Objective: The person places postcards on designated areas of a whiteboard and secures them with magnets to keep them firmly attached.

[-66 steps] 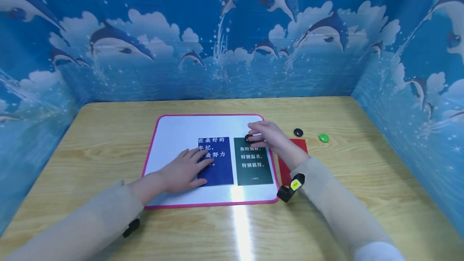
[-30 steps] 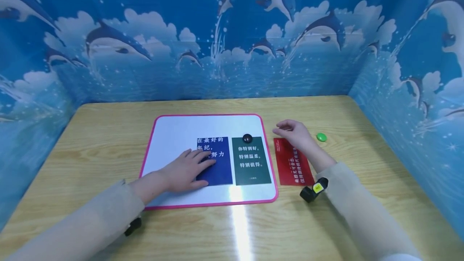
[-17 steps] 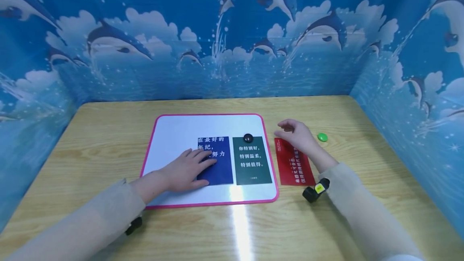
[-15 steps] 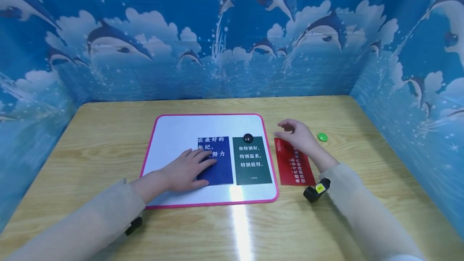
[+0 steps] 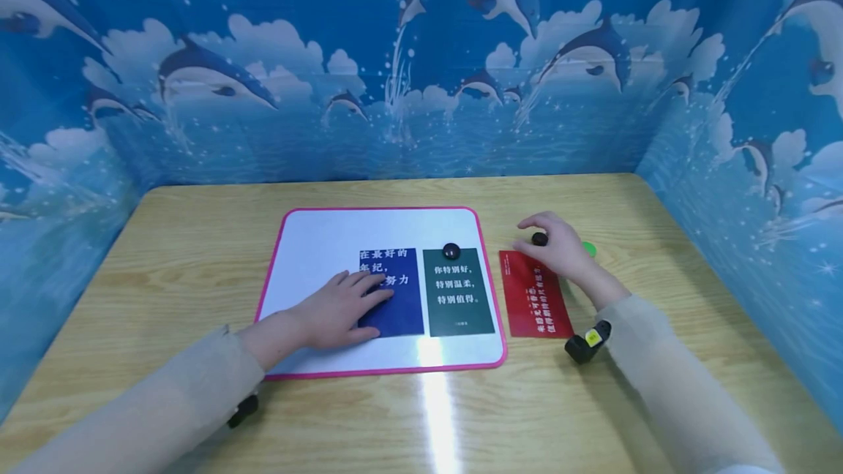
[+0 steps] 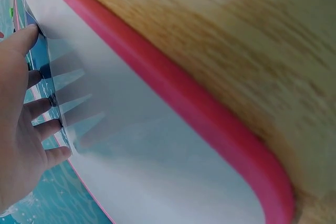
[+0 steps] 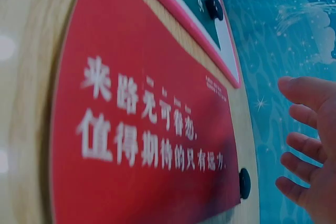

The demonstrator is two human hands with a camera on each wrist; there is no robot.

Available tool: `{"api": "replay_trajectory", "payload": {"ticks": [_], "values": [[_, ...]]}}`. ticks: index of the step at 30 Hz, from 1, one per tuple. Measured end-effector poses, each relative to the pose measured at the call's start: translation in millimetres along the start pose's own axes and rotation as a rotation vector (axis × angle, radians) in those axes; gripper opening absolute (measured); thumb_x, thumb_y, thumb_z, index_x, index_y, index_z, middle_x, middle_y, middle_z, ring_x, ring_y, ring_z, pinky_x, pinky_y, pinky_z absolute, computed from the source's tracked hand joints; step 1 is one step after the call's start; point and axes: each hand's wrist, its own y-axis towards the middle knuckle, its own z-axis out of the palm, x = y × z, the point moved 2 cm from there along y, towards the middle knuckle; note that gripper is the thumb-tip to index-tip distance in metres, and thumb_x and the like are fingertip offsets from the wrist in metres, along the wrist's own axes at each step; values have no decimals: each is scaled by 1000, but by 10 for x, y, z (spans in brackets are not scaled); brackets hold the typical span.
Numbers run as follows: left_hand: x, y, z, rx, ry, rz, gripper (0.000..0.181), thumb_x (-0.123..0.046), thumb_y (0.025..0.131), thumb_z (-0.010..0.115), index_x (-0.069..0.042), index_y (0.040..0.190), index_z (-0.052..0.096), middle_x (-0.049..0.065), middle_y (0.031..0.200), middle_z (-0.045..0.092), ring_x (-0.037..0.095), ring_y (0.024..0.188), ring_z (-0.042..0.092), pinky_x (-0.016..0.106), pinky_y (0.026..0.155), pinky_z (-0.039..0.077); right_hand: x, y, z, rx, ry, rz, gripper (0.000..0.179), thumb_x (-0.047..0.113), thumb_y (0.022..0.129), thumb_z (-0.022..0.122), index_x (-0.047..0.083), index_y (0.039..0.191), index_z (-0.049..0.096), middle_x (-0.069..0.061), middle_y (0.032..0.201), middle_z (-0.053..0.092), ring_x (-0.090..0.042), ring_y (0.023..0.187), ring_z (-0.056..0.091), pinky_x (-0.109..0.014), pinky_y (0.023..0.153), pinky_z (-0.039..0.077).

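Note:
My left hand (image 5: 336, 311) lies spread over the blue card (image 5: 402, 313) on a pink-rimmed whiteboard (image 5: 316, 232); the left wrist view shows the fingers at the card's edge. A green card (image 5: 461, 317) sits beside it with a round black magnet (image 5: 451, 251) at its top. My right hand (image 5: 560, 249) is past the red card (image 5: 530, 298), thumb and fingers apart around a second black magnet (image 5: 540, 238). In the right wrist view that magnet (image 7: 244, 183) rests on the table by the card's edge, apart from the fingers of the right hand (image 7: 315, 145).
A green magnet (image 5: 589, 248) lies just right of my right hand, partly covered by it. The red card lies on the wooden table (image 5: 369, 423) right of the whiteboard. A blue dolphin-print curtain (image 5: 296, 137) stands behind and at both sides of the table.
My right hand has left the green card's magnet, moved right over the red card, then a little further right, where the second black magnet shows between its fingers. The left hand stays in place.

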Motion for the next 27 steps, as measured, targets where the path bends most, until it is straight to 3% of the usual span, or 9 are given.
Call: {"api": "replay_trajectory", "payload": {"ticks": [27], "values": [[25,2,16,7,-15,2,65,-54,90,51,-23,145,36,7,152,30,32,140,27,55,112,25,-404,-40,-213,2,-130,43,43,20,85,65,-2,121,55,-27,132,41,-46,125,33,-61,103,31]]}}
